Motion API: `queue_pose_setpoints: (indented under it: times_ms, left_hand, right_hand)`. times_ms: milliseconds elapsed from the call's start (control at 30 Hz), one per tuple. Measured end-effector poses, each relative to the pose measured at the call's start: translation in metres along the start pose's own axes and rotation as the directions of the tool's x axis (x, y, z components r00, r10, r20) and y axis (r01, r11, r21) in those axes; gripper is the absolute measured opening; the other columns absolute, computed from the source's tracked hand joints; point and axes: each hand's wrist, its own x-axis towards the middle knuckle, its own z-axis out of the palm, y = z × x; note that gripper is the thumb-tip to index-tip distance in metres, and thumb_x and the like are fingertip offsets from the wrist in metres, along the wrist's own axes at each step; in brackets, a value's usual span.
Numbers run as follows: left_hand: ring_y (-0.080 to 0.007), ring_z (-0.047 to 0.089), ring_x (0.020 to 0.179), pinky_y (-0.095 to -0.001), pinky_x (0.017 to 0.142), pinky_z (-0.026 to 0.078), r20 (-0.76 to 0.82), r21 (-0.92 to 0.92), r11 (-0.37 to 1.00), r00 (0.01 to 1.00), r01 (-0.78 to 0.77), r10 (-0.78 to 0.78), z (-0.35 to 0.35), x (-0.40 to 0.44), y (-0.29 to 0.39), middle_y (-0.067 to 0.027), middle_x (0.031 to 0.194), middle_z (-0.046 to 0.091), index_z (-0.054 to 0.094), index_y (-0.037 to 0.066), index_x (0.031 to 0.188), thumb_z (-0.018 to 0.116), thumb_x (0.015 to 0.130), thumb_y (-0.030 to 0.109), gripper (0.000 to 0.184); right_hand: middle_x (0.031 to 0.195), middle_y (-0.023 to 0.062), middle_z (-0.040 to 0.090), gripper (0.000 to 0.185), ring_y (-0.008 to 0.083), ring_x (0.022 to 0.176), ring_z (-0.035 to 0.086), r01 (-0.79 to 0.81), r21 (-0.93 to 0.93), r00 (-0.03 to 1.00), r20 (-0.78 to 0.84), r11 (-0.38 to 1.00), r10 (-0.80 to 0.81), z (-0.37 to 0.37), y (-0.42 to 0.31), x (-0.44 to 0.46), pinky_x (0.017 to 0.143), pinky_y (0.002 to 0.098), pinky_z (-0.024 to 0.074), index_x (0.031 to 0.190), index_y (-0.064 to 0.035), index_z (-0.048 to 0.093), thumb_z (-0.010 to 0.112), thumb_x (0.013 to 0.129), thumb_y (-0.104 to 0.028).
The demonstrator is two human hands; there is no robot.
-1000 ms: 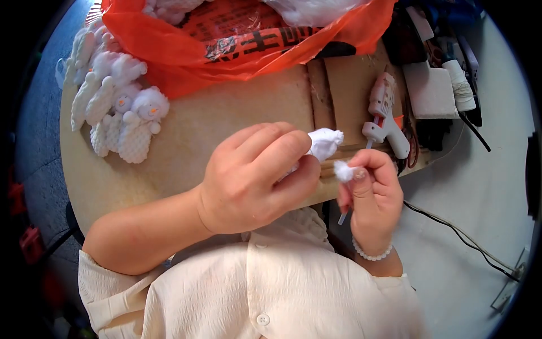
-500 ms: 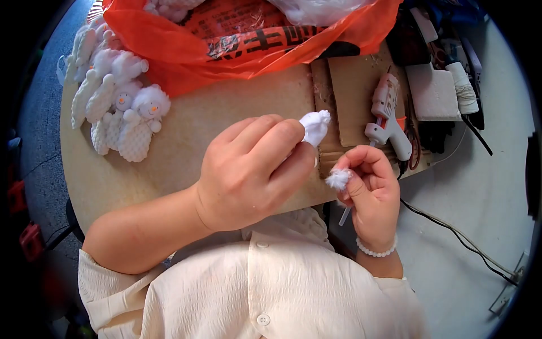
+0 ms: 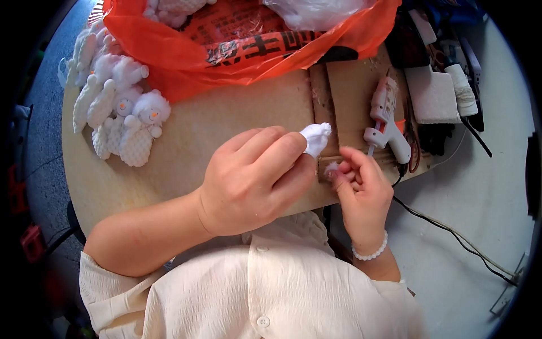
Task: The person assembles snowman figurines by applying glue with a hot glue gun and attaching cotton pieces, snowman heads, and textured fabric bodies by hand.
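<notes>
A small white cloth piece (image 3: 317, 138) sticks out past the fingertips of my left hand (image 3: 254, 178), which is closed round it above the table. To its right, my right hand (image 3: 364, 192) pinches a tuft of white fluff (image 3: 331, 168) between thumb and fingers, apart from the cloth piece. Most of the cloth piece is hidden by my left fingers. A white glue gun (image 3: 387, 121) lies on cardboard beyond my right hand. White snowman figures (image 3: 138, 121) with orange noses are heaped on the left side of the table.
An open orange plastic bag (image 3: 243, 70) with white items lies across the far side of the table (image 3: 132, 192). At the right are a white block (image 3: 432, 95), a thread spool (image 3: 462, 90), scissors (image 3: 415, 152) and black cables (image 3: 451, 229).
My right hand has shifted slightly left and turned, and the fluff is now more hidden by its fingers. My left hand, still holding the cloth piece, has moved only a little.
</notes>
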Motion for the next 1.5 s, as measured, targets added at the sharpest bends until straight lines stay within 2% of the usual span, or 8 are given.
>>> queue_pose_setpoints:
  times_ms: [133, 233, 333, 533, 633, 733, 833, 1500]
  left_hand:
    - [-0.0266, 0.061, 0.071, -0.0342, 0.059, 0.052, 0.064, -0.034, 0.999, 0.998, 0.009, -0.007, -0.004, -0.001, 0.001, -0.0123, 0.083, 0.056, 0.063, -0.004, 0.079, 0.064, 0.052, 0.007, 0.030]
    - [-0.0267, 0.061, 0.071, -0.0342, 0.059, 0.052, 0.069, -0.037, 0.999, 0.998, 0.007, -0.005, -0.004, -0.002, 0.001, -0.0124, 0.084, 0.056, 0.063, -0.004, 0.079, 0.064, 0.052, 0.008, 0.030]
    - [-0.0268, 0.062, 0.071, -0.0341, 0.059, 0.052, 0.062, -0.037, 0.999, 0.998, -0.006, 0.008, -0.004, -0.002, 0.001, -0.0125, 0.084, 0.056, 0.063, -0.004, 0.080, 0.064, 0.052, 0.008, 0.031]
    - [-0.0265, 0.061, 0.072, -0.0336, 0.058, 0.052, 0.054, -0.043, 0.999, 0.998, -0.022, 0.024, -0.004, -0.002, 0.002, -0.0124, 0.084, 0.056, 0.063, -0.003, 0.079, 0.064, 0.050, 0.009, 0.032]
    - [-0.0263, 0.061, 0.071, -0.0335, 0.058, 0.052, 0.065, -0.039, 0.999, 0.998, -0.022, 0.024, -0.007, -0.001, 0.005, -0.0124, 0.084, 0.055, 0.062, -0.003, 0.079, 0.065, 0.050, 0.010, 0.032]
    - [-0.0261, 0.060, 0.071, -0.0335, 0.058, 0.052, 0.055, -0.043, 0.998, 0.998, -0.039, 0.041, -0.004, -0.003, 0.004, -0.0121, 0.084, 0.055, 0.062, -0.002, 0.079, 0.066, 0.050, 0.009, 0.031]
    - [-0.0258, 0.061, 0.071, -0.0336, 0.057, 0.052, 0.049, -0.054, 0.997, 0.997, -0.052, 0.055, -0.003, -0.004, 0.005, -0.0117, 0.084, 0.055, 0.063, -0.002, 0.078, 0.067, 0.051, 0.007, 0.029]
    - [-0.0281, 0.062, 0.073, -0.0369, 0.061, 0.056, -0.056, -0.083, 0.985, 0.988, -0.150, 0.146, 0.003, -0.004, 0.008, -0.0109, 0.082, 0.055, 0.062, 0.000, 0.073, 0.066, 0.060, -0.002, 0.013]
  right_hand:
    - [0.083, 0.0100, 0.059, 0.021, 0.0241, 0.065, 0.062, 0.150, -0.240, 0.972, -0.143, 0.959, -0.187, 0.006, -0.004, 0.001, 0.058, 0.0328, 0.0503, 0.095, -0.0016, 0.062, 0.072, 0.076, -0.001]
    - [0.081, 0.0088, 0.058, 0.017, 0.0264, 0.063, 0.061, 0.201, -0.388, 0.972, -0.037, 0.900, -0.233, -0.002, -0.002, 0.000, 0.055, 0.0352, 0.0485, 0.088, -0.0029, 0.060, 0.072, 0.076, -0.004]
    - [0.078, 0.0079, 0.057, 0.014, 0.0267, 0.063, 0.060, 0.133, -0.308, 0.991, 0.037, 0.942, -0.128, -0.006, -0.002, 0.000, 0.053, 0.0358, 0.0468, 0.084, -0.0041, 0.060, 0.072, 0.076, -0.005]
    - [0.075, 0.0064, 0.057, 0.013, 0.0199, 0.059, 0.058, 0.213, -0.162, 0.977, 0.021, 0.964, -0.212, -0.007, -0.005, 0.002, 0.054, 0.0296, 0.0464, 0.084, -0.0033, 0.061, 0.071, 0.076, -0.003]
    - [0.076, 0.0040, 0.057, 0.013, 0.0126, 0.060, 0.055, 0.052, 0.083, 0.999, 0.004, 0.995, -0.053, -0.009, -0.012, -0.001, 0.056, 0.0244, 0.0450, 0.087, -0.0024, 0.061, 0.070, 0.078, -0.001]
    - [0.077, 0.0002, 0.058, 0.011, 0.0065, 0.064, 0.051, 0.115, 0.278, 0.993, -0.024, 0.954, -0.113, -0.008, -0.008, 0.004, 0.059, 0.0208, 0.0431, 0.091, -0.0014, 0.061, 0.069, 0.083, -0.002]
    - [0.081, -0.0019, 0.060, 0.010, 0.0044, 0.068, 0.051, -0.092, 0.558, 0.995, 0.027, 0.824, 0.093, -0.009, -0.022, -0.001, 0.060, 0.0192, 0.0428, 0.094, -0.0008, 0.061, 0.067, 0.088, -0.004]
    - [0.068, -0.0009, 0.060, 0.029, 0.0024, 0.060, 0.052, -0.028, 0.480, 1.000, 0.010, 0.877, 0.026, 0.005, -0.021, 0.008, 0.054, 0.0178, 0.0415, 0.109, -0.0013, 0.052, 0.068, 0.086, -0.004]
